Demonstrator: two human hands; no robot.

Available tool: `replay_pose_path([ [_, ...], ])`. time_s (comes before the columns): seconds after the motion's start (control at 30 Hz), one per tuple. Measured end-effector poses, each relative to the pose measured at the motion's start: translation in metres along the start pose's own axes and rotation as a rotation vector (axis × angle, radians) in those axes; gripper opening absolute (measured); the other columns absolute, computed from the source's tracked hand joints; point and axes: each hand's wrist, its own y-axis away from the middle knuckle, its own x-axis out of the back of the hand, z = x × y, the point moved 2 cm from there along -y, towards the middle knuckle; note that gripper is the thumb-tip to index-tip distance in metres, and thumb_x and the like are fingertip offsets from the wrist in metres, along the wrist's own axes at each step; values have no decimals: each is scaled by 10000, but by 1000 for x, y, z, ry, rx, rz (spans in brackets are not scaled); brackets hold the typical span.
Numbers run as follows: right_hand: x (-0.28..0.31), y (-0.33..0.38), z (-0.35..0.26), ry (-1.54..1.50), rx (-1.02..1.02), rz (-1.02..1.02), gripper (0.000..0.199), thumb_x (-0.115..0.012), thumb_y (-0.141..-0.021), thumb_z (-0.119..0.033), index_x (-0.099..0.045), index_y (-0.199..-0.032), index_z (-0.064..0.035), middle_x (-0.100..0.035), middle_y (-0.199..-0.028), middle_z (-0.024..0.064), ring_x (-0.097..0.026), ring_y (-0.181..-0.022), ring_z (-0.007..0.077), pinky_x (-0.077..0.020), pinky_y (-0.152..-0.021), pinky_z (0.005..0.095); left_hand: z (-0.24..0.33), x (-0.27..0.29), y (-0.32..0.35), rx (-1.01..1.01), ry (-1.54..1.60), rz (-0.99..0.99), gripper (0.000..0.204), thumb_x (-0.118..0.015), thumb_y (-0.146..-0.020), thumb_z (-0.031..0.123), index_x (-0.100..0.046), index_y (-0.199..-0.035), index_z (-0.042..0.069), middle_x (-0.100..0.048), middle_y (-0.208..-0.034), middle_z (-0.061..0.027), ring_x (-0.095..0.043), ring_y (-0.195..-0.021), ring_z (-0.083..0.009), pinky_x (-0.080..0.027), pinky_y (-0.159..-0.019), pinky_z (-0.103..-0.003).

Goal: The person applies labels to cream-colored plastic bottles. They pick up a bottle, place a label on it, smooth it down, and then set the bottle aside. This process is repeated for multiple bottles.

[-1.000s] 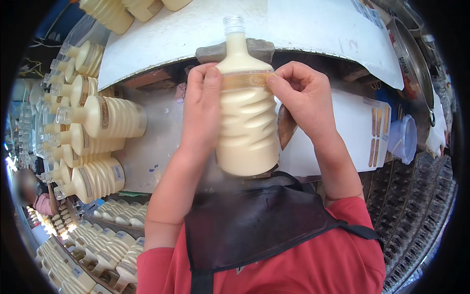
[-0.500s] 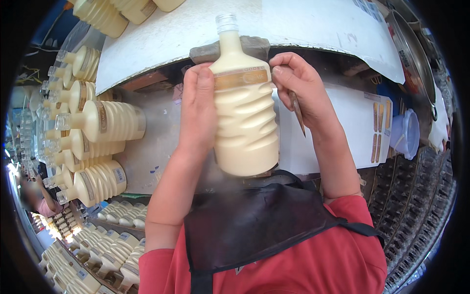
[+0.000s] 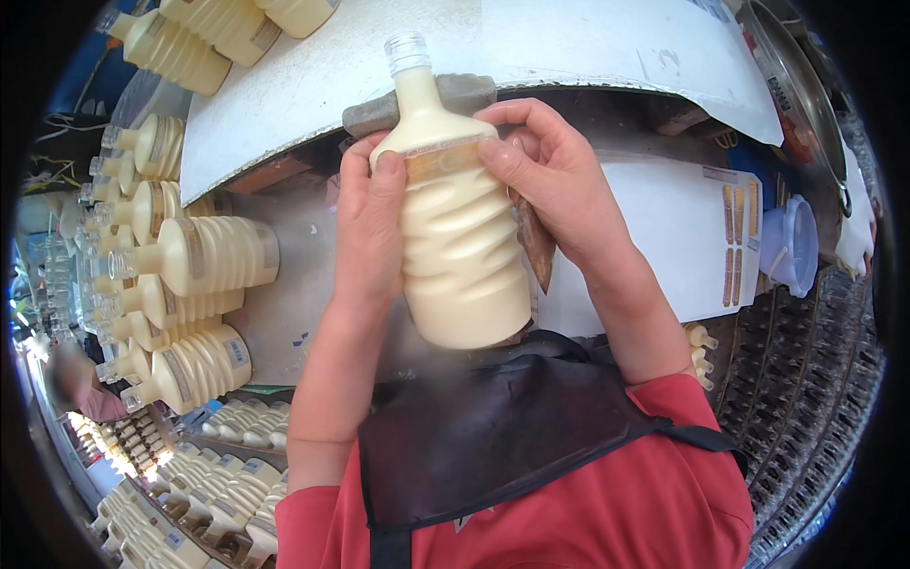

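A cream bottle (image 3: pixel 464 275) with wavy ribs and a clear threaded neck lies before me, its neck pointing away. Around its shoulder runs a gold-brown label strip (image 3: pixel 441 159). My left hand (image 3: pixel 372 223) grips the left side, its thumb on the label's left part. On the other side my right hand (image 3: pixel 564 185) holds the bottle's right shoulder, thumb on the label's right end and index finger along the upper edge. Below that palm a pointed brown blade-like tool (image 3: pixel 536 247) sticks out, tucked in the other fingers, which are mostly hidden.
A grey block (image 3: pixel 373 115) sits behind the bottle neck. Similar cream bottles (image 3: pixel 220 254) are stacked at the left. To the right are a white sheet with gold label strips (image 3: pixel 734 232), a pale lilac bucket (image 3: pixel 789 247) and racks of clear pieces (image 3: pixel 796 398). A white board (image 3: pixel 607 57) spans the back.
My right hand has moved left onto the bottle, its thumb now pressing the label. The bottle has shifted slightly left and tilted, its neck leaning left. The tool now hangs beside the bottle.
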Motion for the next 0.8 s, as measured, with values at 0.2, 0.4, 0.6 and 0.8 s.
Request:
replay_pose_path([
  [0.2, -3, 0, -1, -25, -7, 20, 315, -748, -937, -179, -618, -1169, -9, -656, -818, -1, -588, -781, 46, -480, -697, 220, -4, 3, -1, -9, -1, 2, 433, -477, -1093, 345, -465, -1356, 2, -615, -1246, -139, -623, -1112, -189, -521, -978, -350],
  [0.4, -1, -2, 2, 10, -1, 11, 308, -728, -949, -194, -616, -1167, -8, -665, -844, 11, -593, -803, 55, -496, -725, 249, -3, 0, 0, -10, 13, -22, 427, -458, -1102, 352, -459, -1347, 2, -613, -1228, -124, -618, -1084, -172, -519, -964, -340],
  [0.6, 18, -6, -1, -124, -92, -129, 324, -505, -1067, -212, -601, -1306, -16, -608, -851, -16, -452, -547, 10, -364, -505, 151, 1, 5, 1, 74, 150, -43, 483, -342, -1122, 408, -424, -1386, 11, -606, -1282, -128, -604, -1165, -191, -480, -1034, -359],
  [0.8, 16, 5, -6, -69, -70, -127, 390, -461, -1065, -185, -569, -1401, -21, -584, -836, -21, -442, -547, 4, -341, -489, 152, -5, 11, 11, 89, 133, -144, 621, -553, -1023, 341, -326, -1496, 10, -545, -1397, -153, -540, -1305, -236, -439, -1103, -376],
])
